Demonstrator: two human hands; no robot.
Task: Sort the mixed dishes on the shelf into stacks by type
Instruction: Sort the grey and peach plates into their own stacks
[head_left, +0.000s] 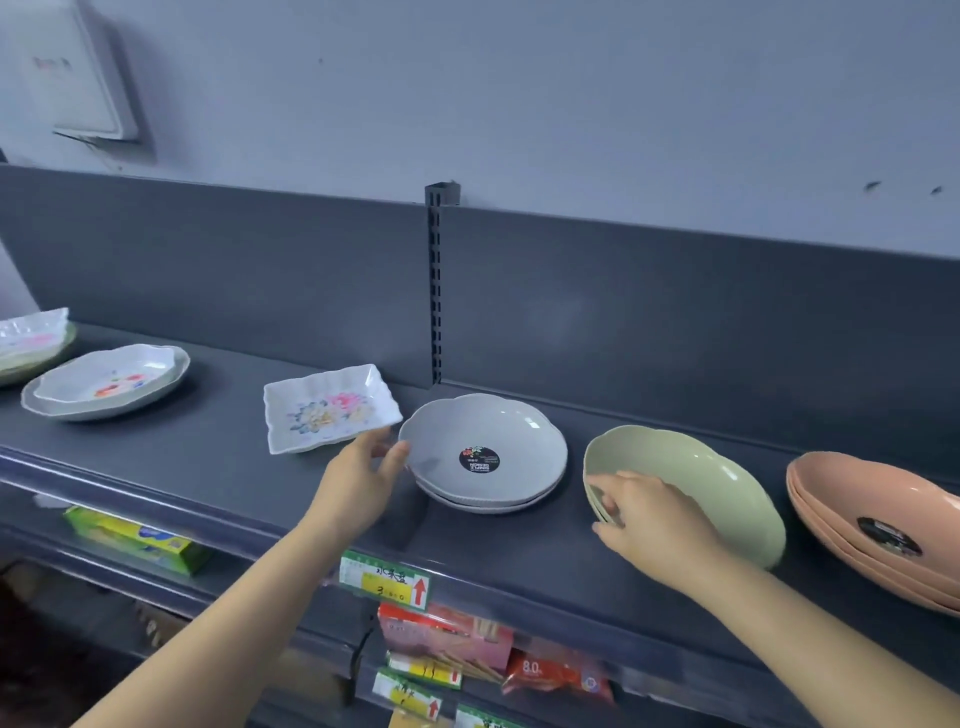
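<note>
On the dark shelf (218, 457) a white rectangular floral dish (327, 408) is tipped up, and my left hand (358, 475) pinches its near right corner. To its right lies a grey scalloped plate stack (483, 452) with a black sticker. My right hand (644, 514) grips the near left rim of a green scalloped bowl stack (691, 478). A pink bowl stack (878, 525) sits at the far right. At the left an oval floral dish (109, 379) rests in a larger plate, and further left is a clear-wrapped dish pile (31, 338).
A slotted metal upright (435, 291) splits the shelf's back panel behind the grey plates. Price tags (384, 579) hang on the front lip. Below it are packaged goods: a green box (140, 540), pink and red packets (447, 634).
</note>
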